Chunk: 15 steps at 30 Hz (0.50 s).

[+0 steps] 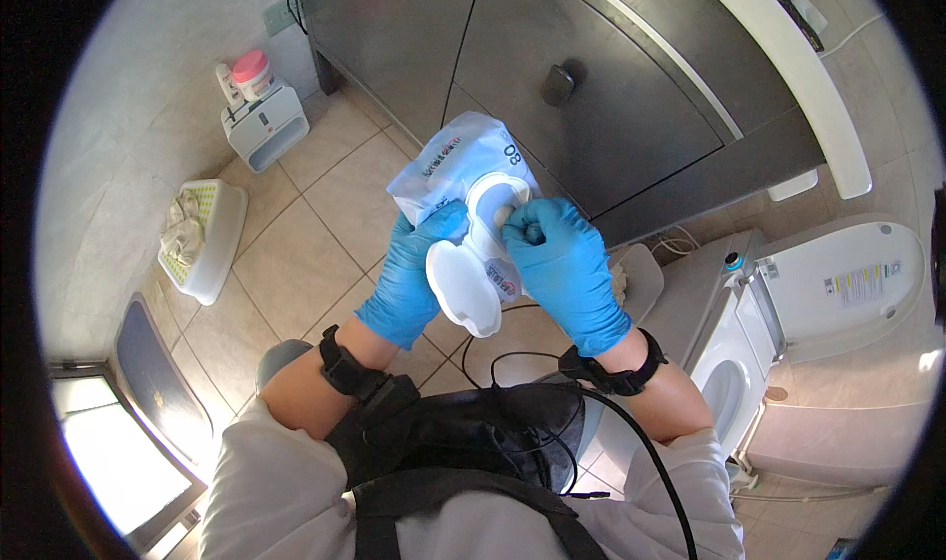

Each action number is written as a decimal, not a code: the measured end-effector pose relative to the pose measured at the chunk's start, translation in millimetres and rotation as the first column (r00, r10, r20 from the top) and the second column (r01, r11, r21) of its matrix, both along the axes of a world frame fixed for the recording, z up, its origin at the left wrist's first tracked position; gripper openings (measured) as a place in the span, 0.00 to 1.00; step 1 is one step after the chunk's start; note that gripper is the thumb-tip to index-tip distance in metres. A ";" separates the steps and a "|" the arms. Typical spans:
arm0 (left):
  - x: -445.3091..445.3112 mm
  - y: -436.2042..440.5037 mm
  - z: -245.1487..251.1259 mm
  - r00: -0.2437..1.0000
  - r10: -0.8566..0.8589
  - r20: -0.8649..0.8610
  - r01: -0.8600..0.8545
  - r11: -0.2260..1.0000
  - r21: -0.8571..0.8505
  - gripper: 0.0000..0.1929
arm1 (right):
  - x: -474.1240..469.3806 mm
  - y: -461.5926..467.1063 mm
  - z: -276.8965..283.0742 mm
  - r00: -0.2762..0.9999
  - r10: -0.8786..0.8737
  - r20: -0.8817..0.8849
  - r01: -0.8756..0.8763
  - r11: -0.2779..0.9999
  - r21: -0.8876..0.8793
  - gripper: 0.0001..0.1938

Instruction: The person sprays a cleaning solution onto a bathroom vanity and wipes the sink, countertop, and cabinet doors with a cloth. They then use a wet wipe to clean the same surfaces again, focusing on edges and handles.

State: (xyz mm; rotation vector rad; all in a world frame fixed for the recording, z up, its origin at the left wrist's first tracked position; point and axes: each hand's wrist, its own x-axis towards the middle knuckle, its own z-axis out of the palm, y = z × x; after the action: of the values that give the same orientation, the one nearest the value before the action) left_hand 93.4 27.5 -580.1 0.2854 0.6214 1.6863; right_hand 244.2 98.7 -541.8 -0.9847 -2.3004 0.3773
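Note:
A white and pale-blue soft pack of wet wipes (462,157) bears printed writing. Its white plastic flip lid (464,286) hangs back toward me, and the oval opening is uncovered. My left hand (421,264), in a blue disposable glove, grips the pack by its left side. The gloved right hand (565,264) is at the opening with thumb and fingers pinched together. A small pale bit, perhaps a wipe (504,215), shows by those fingertips; most of it is hidden by the hand.
Ahead stands a dark vanity cabinet (510,79) with a black knob (558,85). At right is a toilet (720,382) with its lid raised, beside a waste bin (641,279). A white plastic container (214,264) with a cloth and a small storage box (266,127) stand at left.

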 end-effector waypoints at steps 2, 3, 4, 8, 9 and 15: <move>0.3 0.2 -0.6 0.999 -0.003 -0.043 0.003 1.000 0.001 0.20 | -2.9 0.7 -1.6 0.999 0.009 0.033 -0.010 1.000 0.028 0.06; 0.4 0.6 -1.2 1.000 -0.004 -0.021 0.004 1.000 0.005 0.19 | -4.2 0.9 -1.9 0.999 0.012 0.038 -0.013 0.999 0.042 0.06; 0.3 1.1 -1.8 1.000 -0.006 0.006 0.006 1.000 0.001 0.19 | -4.8 0.6 -1.5 0.999 0.008 0.045 -0.010 0.998 0.057 0.06; -1.9 3.4 -6.0 1.000 0.002 0.023 -0.003 1.000 0.001 0.17 | -2.0 -1.5 6.4 0.996 0.045 -0.075 -0.045 0.999 0.007 0.07; -2.7 3.7 -7.3 0.999 -0.006 0.051 0.007 1.000 -0.006 0.17 | 0.1 -2.1 9.9 0.994 0.042 -0.096 -0.046 0.998 -0.033 0.07; -6.7 6.6 -13.0 0.994 -0.024 0.106 0.026 0.999 -0.024 0.19 | 7.0 4.5 30.0 0.987 0.132 -0.086 -0.129 0.991 0.046 0.10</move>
State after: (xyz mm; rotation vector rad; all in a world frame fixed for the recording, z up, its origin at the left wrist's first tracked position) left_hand 86.7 34.1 -593.1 0.1837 0.5572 1.6571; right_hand 251.2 103.2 -511.8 -0.7841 -2.2885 0.4190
